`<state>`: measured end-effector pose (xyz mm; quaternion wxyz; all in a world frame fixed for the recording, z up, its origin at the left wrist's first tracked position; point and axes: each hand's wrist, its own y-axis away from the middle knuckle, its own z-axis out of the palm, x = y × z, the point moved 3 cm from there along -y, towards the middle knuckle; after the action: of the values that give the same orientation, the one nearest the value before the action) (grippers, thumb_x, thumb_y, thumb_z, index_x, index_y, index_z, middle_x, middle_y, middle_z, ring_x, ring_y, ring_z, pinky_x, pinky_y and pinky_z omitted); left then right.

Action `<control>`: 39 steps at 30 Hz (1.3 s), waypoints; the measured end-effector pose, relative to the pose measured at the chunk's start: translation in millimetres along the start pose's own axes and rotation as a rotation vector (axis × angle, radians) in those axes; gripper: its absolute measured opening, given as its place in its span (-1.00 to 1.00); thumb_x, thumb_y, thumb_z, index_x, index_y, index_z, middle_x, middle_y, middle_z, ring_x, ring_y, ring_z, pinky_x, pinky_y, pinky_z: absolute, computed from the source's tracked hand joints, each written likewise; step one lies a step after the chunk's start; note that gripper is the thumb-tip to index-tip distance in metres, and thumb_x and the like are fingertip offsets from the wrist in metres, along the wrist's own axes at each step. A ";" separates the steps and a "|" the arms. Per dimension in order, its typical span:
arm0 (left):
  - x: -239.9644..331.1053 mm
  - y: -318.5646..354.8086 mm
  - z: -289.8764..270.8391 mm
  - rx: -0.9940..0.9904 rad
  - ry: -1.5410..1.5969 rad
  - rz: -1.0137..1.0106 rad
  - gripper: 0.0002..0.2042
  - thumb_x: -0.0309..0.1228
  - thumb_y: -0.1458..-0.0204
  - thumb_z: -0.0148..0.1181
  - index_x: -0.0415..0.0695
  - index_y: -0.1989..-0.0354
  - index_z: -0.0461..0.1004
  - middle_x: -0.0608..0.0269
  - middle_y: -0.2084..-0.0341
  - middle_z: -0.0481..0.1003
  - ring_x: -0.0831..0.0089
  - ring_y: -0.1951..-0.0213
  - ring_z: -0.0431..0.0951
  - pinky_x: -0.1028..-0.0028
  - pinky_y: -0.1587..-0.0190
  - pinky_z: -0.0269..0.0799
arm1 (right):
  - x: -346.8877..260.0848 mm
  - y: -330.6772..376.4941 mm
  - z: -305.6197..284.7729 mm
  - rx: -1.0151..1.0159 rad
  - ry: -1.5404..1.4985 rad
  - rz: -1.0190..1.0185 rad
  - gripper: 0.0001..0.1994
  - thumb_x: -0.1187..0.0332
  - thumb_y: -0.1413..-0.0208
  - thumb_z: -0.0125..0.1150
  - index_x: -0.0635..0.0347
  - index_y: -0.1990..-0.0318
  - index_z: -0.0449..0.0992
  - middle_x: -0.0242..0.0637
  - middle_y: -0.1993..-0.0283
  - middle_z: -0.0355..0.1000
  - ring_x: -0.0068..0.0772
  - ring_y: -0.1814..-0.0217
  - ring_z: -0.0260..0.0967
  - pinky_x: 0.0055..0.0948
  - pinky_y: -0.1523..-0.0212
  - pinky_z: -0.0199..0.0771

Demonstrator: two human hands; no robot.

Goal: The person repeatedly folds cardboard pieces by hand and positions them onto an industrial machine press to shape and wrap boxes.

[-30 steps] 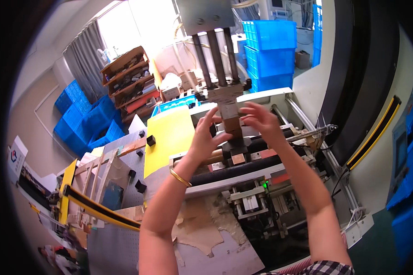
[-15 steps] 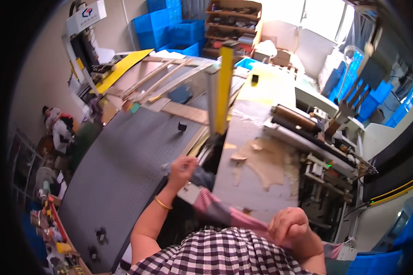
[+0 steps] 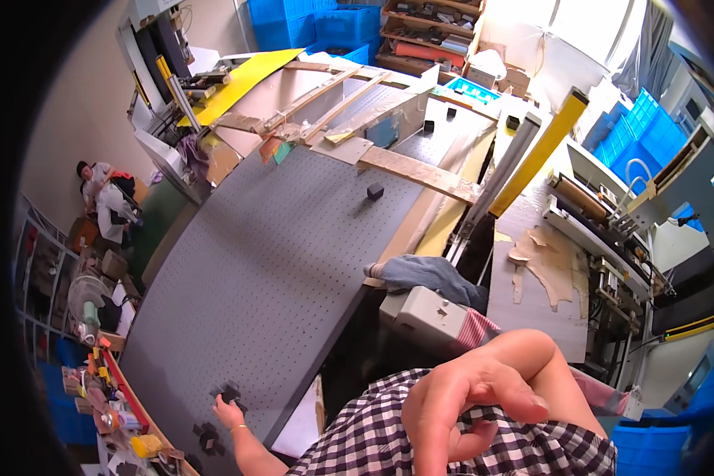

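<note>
"What does the person have on?"

"A checked top [image 3: 349,428]! It has lots of little squares, some dark, some white and some in between (the cloth is a bit wrinkly too)."

"Anything shiny?"

"Yes, a thin, round, gold-coloured bangle [image 3: 238,428], right behind the left hand [image 3: 228,412]."

"And the hands?"

"Both bare. The right hand [image 3: 462,389] looks very big, and the forearms [image 3: 575,401] are bare too."

The table [image 3: 278,262] has a matt grey surface, finely pierced with holes. The black blocks [image 3: 375,192] look matt, their material unclear. The slats [image 3: 420,173] are scuffed bare wood, the torn brown sheet [image 3: 549,266] rough-edged and paper-like. The crates [image 3: 282,24] are shiny blue plastic, the checked shirt [image 3: 365,416] woven cloth, the bracelet [image 3: 239,428] glossy gold-coloured metal.
</note>
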<state>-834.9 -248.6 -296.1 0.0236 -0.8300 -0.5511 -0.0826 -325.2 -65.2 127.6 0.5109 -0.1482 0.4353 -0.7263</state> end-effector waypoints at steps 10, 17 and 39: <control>24.3 -45.0 7.2 -0.045 0.378 0.269 -0.85 -0.39 0.03 0.32 -0.25 0.43 0.61 0.10 0.50 0.60 0.28 0.45 0.58 0.30 0.29 0.50 | -2.6 -14.6 17.2 0.072 0.055 0.039 -0.14 -0.06 -0.15 0.24 0.79 -0.16 0.16 -0.63 0.69 0.13 -0.85 0.73 0.02 -0.73 0.72 -0.16; 378.4 188.3 -112.6 -0.589 0.987 1.071 -0.90 -0.47 -0.03 0.31 -0.24 0.36 0.61 0.38 0.53 0.53 0.58 0.47 0.44 0.56 0.39 0.35 | -15.1 79.5 102.4 0.025 0.338 0.017 -0.16 -0.06 -0.11 0.27 0.72 -0.16 0.22 -0.57 0.66 0.20 -0.79 0.71 0.11 -0.69 0.62 0.06; 620.7 713.9 -217.5 -1.124 0.416 2.532 -0.79 -0.37 0.12 0.44 -0.10 0.30 0.59 0.17 0.27 0.49 0.22 0.18 0.48 0.31 0.16 0.44 | -127.0 427.5 297.5 1.654 2.186 -0.153 -0.50 0.23 -0.07 0.34 0.17 -0.16 0.43 -0.23 -0.02 0.47 -0.22 -0.13 0.35 -0.32 -0.17 0.33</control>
<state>32.0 8.9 56.4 -0.1699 -0.6287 0.6823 -0.3322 188.4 -140.0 -6.6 -0.1916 0.8158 0.0475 -0.5436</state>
